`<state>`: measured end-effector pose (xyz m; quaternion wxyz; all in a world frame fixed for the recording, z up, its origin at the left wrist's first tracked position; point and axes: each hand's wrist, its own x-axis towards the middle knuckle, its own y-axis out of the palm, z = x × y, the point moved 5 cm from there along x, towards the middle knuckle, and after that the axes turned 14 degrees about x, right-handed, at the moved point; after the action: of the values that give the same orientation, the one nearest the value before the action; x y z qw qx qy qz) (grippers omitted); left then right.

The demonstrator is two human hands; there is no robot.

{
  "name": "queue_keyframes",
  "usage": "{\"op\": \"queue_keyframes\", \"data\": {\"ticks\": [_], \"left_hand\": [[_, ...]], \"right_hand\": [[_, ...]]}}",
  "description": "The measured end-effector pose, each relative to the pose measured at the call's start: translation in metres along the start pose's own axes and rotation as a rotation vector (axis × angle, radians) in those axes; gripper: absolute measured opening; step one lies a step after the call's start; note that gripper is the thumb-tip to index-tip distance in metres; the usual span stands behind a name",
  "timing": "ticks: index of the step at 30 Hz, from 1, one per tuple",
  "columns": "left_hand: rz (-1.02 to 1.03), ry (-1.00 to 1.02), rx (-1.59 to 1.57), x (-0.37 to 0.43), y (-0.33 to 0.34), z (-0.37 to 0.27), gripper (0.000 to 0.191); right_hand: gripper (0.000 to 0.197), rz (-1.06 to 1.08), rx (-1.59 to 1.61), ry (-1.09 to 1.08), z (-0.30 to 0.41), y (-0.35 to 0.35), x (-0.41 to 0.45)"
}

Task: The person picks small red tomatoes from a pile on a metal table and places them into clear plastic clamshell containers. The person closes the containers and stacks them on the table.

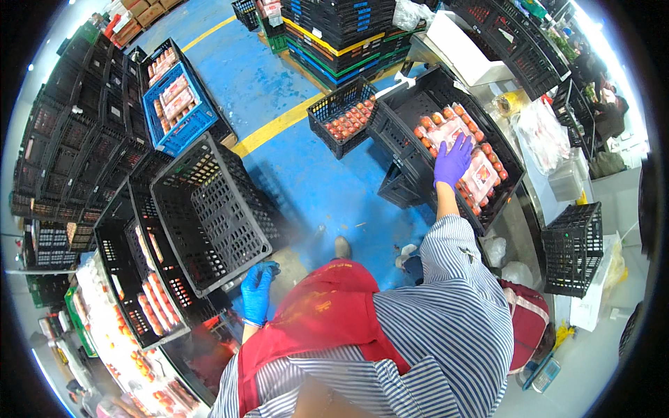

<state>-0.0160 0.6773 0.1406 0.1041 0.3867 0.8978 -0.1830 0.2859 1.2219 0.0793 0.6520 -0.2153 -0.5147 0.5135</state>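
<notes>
My right hand [453, 161], in a purple glove, rests with spread fingers on packed tomatoes [444, 131] with printed wrapping, inside a large black plastic crate [402, 143] at the right. My left hand [257, 292], in a blue glove, is bent beside the near corner of an empty black crate [230, 209]; whether it touches the rim I cannot tell. More tomato packs [478, 177] lie in the right crate, nearer to me. A smaller black crate [337, 146] with loose-looking rows of tomatoes [351, 121] stands left of it.
A blue crate [209, 117] with tomato packs and tall stacks of black crates [68, 151] stand left. Another crate stack [339, 47] rises ahead. Right are a white foam box [465, 49], plastic bags [543, 136] and a crouched person in dark red [525, 324].
</notes>
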Motion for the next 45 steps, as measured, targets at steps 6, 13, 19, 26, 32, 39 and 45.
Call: {"op": "queue_keyframes", "data": {"ticks": [6, 13, 19, 26, 32, 39, 45], "left_hand": [[-0.089, 0.050, -0.050, -0.040, -0.060, 0.038, 0.018], [-0.157, -0.016, -0.223, -0.108, -0.138, 0.113, 0.019], [-0.295, 0.040, -0.208, -0.195, -0.203, 0.179, 0.020], [-0.585, -0.063, -0.327, -0.293, -0.251, 0.235, 0.021], [-0.884, -0.154, -0.583, -0.366, -0.262, 0.279, 0.022], [-1.260, -0.162, -0.666, -0.420, -0.305, 0.314, 0.020], [-1.724, -0.264, -0.661, -0.466, -0.372, 0.352, 0.022]], "right_hand": [[0.074, 0.152, -0.042, 0.100, 0.039, -0.034, -0.065], [0.067, 0.156, 0.706, 0.126, 0.110, -0.055, -0.165], [0.033, 0.521, 1.193, 0.162, 0.255, -0.082, -0.302], [0.052, 1.021, 1.403, -0.266, 0.504, -0.129, -0.501], [0.054, 0.891, 1.608, -0.257, 0.627, -0.206, -0.568], [0.040, 1.645, 1.594, -0.561, 0.724, -0.237, -0.769], [0.035, 2.233, 1.302, -0.418, 0.749, -0.237, -0.897]]}}
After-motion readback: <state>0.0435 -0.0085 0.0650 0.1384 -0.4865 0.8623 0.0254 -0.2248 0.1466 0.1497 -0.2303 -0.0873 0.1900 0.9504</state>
